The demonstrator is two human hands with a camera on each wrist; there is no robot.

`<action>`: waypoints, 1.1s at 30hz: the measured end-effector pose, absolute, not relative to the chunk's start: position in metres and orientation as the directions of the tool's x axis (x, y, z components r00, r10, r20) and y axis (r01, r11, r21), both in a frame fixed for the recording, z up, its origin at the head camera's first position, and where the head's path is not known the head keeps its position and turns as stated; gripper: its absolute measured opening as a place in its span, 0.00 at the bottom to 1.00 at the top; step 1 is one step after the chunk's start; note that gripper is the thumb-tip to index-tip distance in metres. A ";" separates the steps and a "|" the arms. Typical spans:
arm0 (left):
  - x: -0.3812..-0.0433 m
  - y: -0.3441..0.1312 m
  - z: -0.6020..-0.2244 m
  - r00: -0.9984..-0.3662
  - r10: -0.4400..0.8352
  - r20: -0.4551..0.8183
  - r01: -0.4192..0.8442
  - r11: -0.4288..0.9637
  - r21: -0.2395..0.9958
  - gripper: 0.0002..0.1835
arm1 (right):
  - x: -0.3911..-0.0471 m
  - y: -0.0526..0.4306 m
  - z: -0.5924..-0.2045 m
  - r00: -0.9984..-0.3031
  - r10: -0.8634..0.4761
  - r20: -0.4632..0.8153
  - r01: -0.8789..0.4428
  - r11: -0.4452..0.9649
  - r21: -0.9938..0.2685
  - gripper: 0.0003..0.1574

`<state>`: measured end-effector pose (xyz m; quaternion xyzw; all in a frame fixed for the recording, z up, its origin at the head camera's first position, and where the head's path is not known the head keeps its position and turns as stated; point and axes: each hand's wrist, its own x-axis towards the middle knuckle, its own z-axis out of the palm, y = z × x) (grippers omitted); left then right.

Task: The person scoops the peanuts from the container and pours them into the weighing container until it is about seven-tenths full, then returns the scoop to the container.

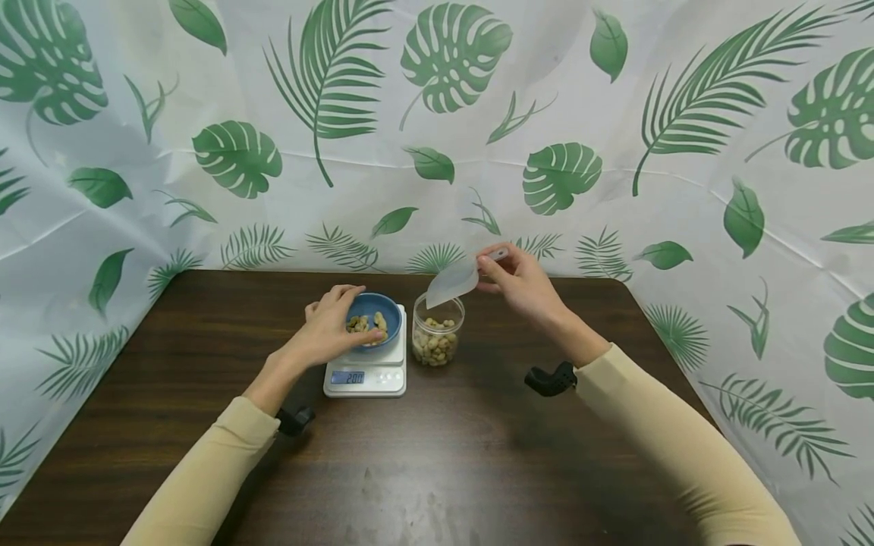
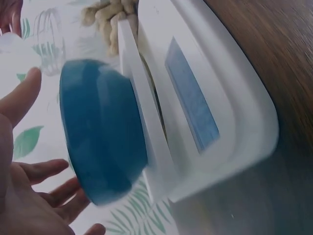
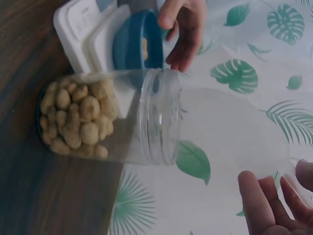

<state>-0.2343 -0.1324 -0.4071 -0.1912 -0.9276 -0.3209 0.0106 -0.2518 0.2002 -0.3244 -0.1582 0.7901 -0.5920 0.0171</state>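
A leaf-print sheet point(image 1: 492, 167) rises at 12 o'clock behind the dark wooden bench point(image 1: 410, 470). On it sits a white digital kitchen scale point(image 1: 382, 384), its display point(image 1: 348, 377) towards 7 o'clock. The left hand point(image 1: 330, 327) comes in at the scale's 10 o'clock, fingers apart around a blue bowl point(image 2: 100, 132); whether they touch it, I cannot tell. The right hand point(image 1: 524, 287), at 2 o'clock from a clear open jar point(image 3: 159, 117), has its fingers pinched on a translucent scoop point(image 1: 452, 283). The jar stands just beside the scale, at 3 o'clock; the bowl rests on the weighing plate. The scoop tilts down to the jar's mouth. Unshelled peanuts point(image 1: 434, 350) lie in jar and bowl.
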 end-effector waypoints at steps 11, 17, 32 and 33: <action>-0.238 -0.103 -0.400 -0.889 0.409 0.207 0.450 0.688 0.570 0.46 | -0.255 0.204 -0.321 -0.936 -0.341 0.090 -0.226 0.382 -0.896 0.20; -0.241 -0.083 -0.395 -0.876 0.439 0.201 0.470 0.680 0.562 0.47 | -0.256 0.200 -0.316 -0.932 -0.357 0.057 -0.248 0.518 -0.818 0.19; -0.246 -0.057 -0.401 -0.879 0.457 0.133 0.446 0.692 0.568 0.53 | -0.258 0.178 -0.308 -0.866 -0.488 0.105 -0.460 0.698 -0.549 0.09; -0.246 -0.056 -0.401 -0.879 0.458 0.135 0.447 0.690 0.569 0.52 | -0.257 0.176 -0.307 -0.860 -0.499 0.108 -0.473 0.699 -0.536 0.09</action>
